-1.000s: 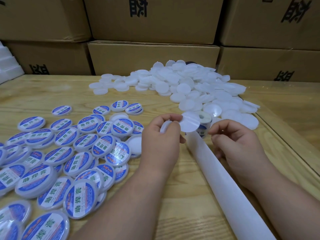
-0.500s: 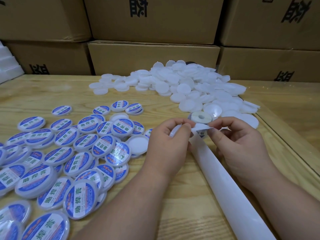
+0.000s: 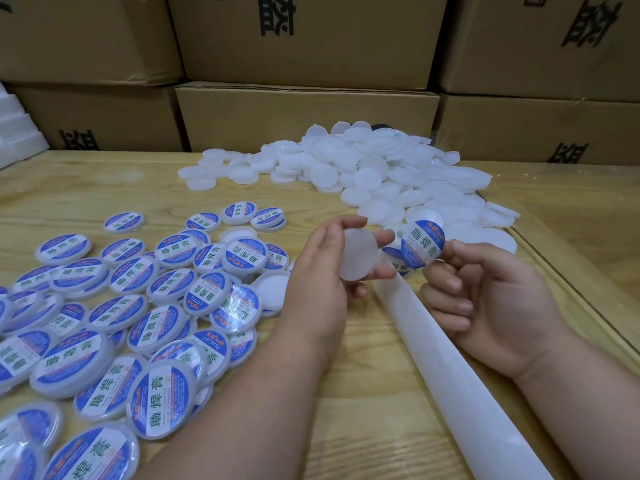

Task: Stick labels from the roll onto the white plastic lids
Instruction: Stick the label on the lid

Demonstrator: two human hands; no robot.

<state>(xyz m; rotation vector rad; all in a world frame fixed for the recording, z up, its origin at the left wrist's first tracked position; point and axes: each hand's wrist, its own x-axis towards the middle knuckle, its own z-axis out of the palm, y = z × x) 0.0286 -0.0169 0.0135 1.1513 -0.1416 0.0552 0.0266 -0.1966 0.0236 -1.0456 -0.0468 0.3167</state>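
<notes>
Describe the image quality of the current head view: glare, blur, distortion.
Head view: wide-angle bending curves the cardboard boxes and table edge; glare streaks the labelled lids at left and the glass-like strip at right; lighting is soft and even, with faint shadows; the left hand, its blank lid and the right hand's label look slightly soft.

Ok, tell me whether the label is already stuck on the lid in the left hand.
No: the label is pinched in the right hand, apart from the bare white lid that the left hand holds.
</notes>
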